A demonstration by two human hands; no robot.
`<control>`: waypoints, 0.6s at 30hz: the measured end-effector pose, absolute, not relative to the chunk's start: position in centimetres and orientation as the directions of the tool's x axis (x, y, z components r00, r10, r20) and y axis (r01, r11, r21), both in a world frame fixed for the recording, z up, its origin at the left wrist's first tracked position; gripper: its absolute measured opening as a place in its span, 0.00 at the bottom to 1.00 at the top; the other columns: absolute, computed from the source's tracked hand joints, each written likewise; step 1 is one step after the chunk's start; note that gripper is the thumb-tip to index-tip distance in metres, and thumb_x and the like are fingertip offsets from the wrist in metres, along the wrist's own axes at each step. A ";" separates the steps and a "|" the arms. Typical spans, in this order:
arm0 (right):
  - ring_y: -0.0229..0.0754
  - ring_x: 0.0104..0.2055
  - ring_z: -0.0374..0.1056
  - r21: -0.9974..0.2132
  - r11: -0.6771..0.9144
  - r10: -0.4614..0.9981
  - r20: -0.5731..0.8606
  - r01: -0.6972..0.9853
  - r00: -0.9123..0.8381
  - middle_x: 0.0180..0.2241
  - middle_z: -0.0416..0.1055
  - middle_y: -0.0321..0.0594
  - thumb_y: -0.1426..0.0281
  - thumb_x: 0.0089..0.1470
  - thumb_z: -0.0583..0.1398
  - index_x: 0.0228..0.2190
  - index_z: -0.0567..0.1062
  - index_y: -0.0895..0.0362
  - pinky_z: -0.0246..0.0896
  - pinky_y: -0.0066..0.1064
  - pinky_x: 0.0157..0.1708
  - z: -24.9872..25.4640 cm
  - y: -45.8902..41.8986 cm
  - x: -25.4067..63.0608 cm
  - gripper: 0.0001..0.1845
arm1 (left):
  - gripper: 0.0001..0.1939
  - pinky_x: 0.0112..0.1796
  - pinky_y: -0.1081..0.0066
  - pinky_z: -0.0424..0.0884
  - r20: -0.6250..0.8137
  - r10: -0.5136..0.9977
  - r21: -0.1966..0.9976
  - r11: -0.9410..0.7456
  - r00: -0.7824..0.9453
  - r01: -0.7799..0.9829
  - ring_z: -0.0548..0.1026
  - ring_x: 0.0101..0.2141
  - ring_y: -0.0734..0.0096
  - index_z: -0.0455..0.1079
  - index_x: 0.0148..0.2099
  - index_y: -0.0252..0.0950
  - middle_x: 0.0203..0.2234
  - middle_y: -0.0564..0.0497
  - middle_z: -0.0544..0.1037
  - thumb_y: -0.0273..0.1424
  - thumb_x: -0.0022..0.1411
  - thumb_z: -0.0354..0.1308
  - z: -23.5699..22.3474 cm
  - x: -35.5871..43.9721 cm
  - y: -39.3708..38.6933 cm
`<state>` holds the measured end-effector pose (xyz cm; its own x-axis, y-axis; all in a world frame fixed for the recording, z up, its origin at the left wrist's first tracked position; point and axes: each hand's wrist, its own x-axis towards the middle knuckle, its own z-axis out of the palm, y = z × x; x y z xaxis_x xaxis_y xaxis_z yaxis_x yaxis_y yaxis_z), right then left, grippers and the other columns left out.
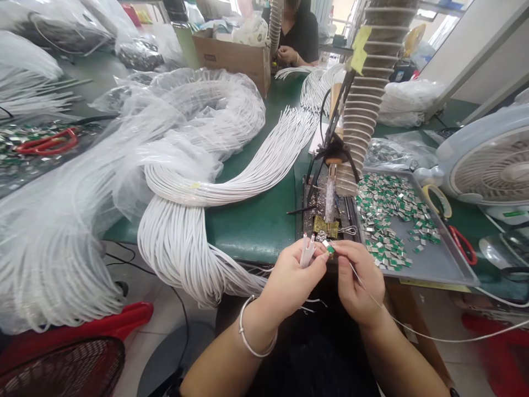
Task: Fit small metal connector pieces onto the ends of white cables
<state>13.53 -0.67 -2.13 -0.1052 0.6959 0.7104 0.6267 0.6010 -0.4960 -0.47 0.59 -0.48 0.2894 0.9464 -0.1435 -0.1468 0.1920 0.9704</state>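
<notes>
My left hand (295, 275) is closed around a few white cables (308, 251) with stripped tips. Its fingertips also pinch a small green circuit board (329, 247) with a metal connector. Close beside it, my right hand (361, 278) is closed on a thin solder wire (397, 320), which trails off to the right edge. Just beyond both hands, a soldering iron (330, 193) hangs tip down in a stand above a yellowish sponge (325, 226). Whether the solder touches the board cannot be made out.
A grey tray (446, 259) of loose circuit boards lies to the right, near a fan (491, 160). Bundled white cables (256, 165) and plastic-wrapped coils (194, 116) cover the left. A ribbed hose (372, 94) comes down behind the iron. Across the table sits another person (303, 33).
</notes>
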 end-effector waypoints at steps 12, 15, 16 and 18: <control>0.43 0.41 0.73 -0.598 0.598 0.711 0.703 0.534 -0.010 0.38 0.76 0.42 0.80 0.55 0.54 0.39 0.73 0.54 0.71 0.38 0.40 -2.3 -0.7 13.6 0.13 | 0.07 0.38 0.71 0.66 -0.115 0.971 0.970 0.156 0.211 -0.189 0.69 0.34 0.72 0.65 0.27 0.35 0.32 0.53 0.71 0.30 0.57 0.56 0.2 -0.3 1.2; 0.43 0.41 0.73 -0.597 0.600 0.706 0.708 0.533 -0.002 0.38 0.76 0.42 0.79 0.56 0.54 0.39 0.73 0.54 0.71 0.38 0.40 -2.2 -0.5 13.5 0.13 | 0.07 0.37 0.72 0.66 -0.128 0.973 0.967 0.166 0.195 -0.195 0.69 0.33 0.72 0.66 0.27 0.35 0.31 0.52 0.72 0.30 0.57 0.57 0.5 -0.3 1.4; 0.43 0.41 0.73 -0.591 0.604 0.701 0.713 0.535 -0.004 0.38 0.76 0.42 0.79 0.55 0.54 0.39 0.73 0.54 0.71 0.38 0.40 -2.2 -0.4 13.5 0.13 | 0.07 0.37 0.72 0.66 -0.133 0.972 0.966 0.171 0.191 -0.196 0.69 0.33 0.72 0.66 0.27 0.35 0.31 0.52 0.72 0.29 0.56 0.57 0.6 -0.3 1.5; 0.43 0.42 0.73 -0.581 0.611 0.694 0.720 0.538 -0.011 0.38 0.76 0.43 0.80 0.55 0.54 0.39 0.73 0.55 0.71 0.38 0.40 -2.0 -0.2 13.4 0.13 | 0.06 0.37 0.72 0.66 -0.137 0.973 0.964 0.174 0.188 -0.199 0.69 0.33 0.72 0.66 0.27 0.35 0.31 0.52 0.72 0.29 0.56 0.57 0.8 -0.3 1.6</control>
<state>13.36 -0.24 -2.05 -0.0106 0.6938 0.7201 0.5384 0.6108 -0.5806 -0.29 1.58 0.81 0.1878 0.9726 -0.1371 -0.1986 0.1743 0.9644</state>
